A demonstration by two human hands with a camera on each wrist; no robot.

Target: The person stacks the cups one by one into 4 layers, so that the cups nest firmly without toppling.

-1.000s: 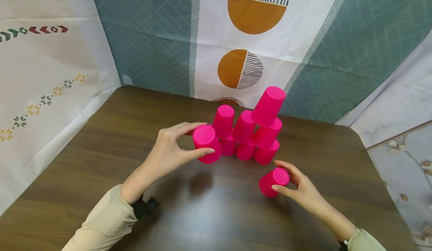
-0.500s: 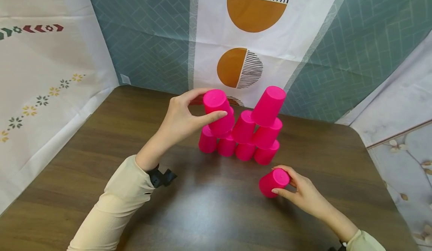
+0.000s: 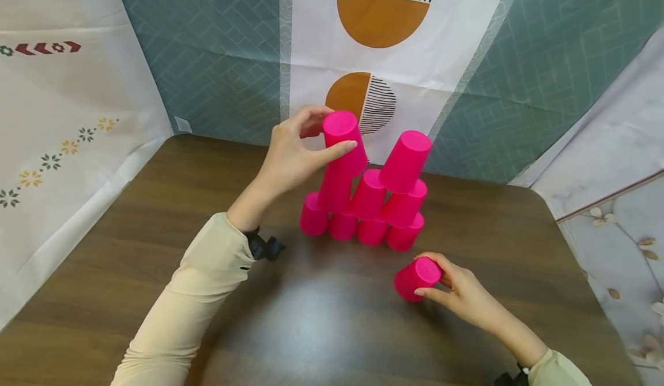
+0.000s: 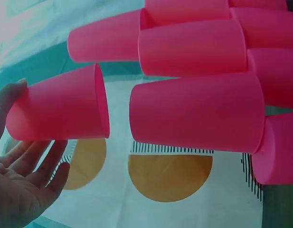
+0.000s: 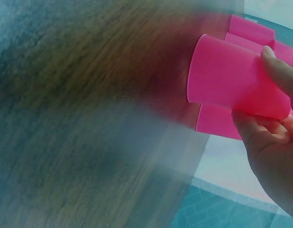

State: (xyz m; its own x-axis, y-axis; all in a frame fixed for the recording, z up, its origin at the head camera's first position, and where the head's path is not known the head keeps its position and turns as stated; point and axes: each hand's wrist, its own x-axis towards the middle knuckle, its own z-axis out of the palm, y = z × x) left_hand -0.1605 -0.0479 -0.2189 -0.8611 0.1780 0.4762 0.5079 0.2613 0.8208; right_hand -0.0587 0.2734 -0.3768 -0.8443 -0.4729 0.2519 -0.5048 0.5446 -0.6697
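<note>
My left hand [image 3: 290, 152] pinches an upside-down pink plastic cup [image 3: 354, 158] between thumb and fingers. It is held above the left cup [image 3: 335, 190] of the stack's second row; the left wrist view shows a gap between the held cup's rim and the cup [image 4: 196, 111] below. Upside-down pink cups form the stack: several in the bottom row [image 3: 371, 233], three in the second, and one top cup [image 3: 406, 162] on the right. Nearer me, my right hand [image 3: 469, 299] grips another upside-down cup [image 3: 413, 280] at table level; whether it touches the table is unclear.
The brown wooden table [image 3: 311, 328] spreads around the stack. Behind it hangs a teal and white patterned cloth [image 3: 228, 57], close to the upper cups. A white cloth [image 3: 67, 103] borders the left side, and a marbled floral one [image 3: 622, 248] the right.
My left hand has carried its cup from in front of the stack up and away from me, over the second row's left cup. My right hand and its cup stay almost still.
</note>
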